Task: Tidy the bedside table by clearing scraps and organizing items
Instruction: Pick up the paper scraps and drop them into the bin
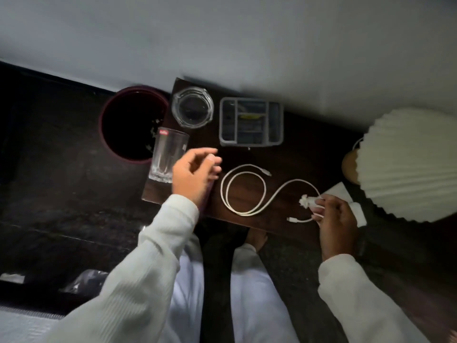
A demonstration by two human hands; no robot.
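A white charging cable (243,188) lies looped on the dark wooden bedside table (304,157). My right hand (333,216) pinches a small crumpled white paper scrap (304,201) at the cable's right end, fingers also over the cable. My left hand (195,174) hovers over the table's left part with loosely curled fingers, holding nothing, just right of a clear drinking glass (168,158). A glass ashtray (192,106) and a grey compartment organizer tray (251,121) sit at the back.
A dark round bin (118,147) with white scraps inside stands on the floor left of the table. A pleated white lamp shade (410,164) overhangs the right end, with white paper (340,190) beneath it. The pale wall runs behind.
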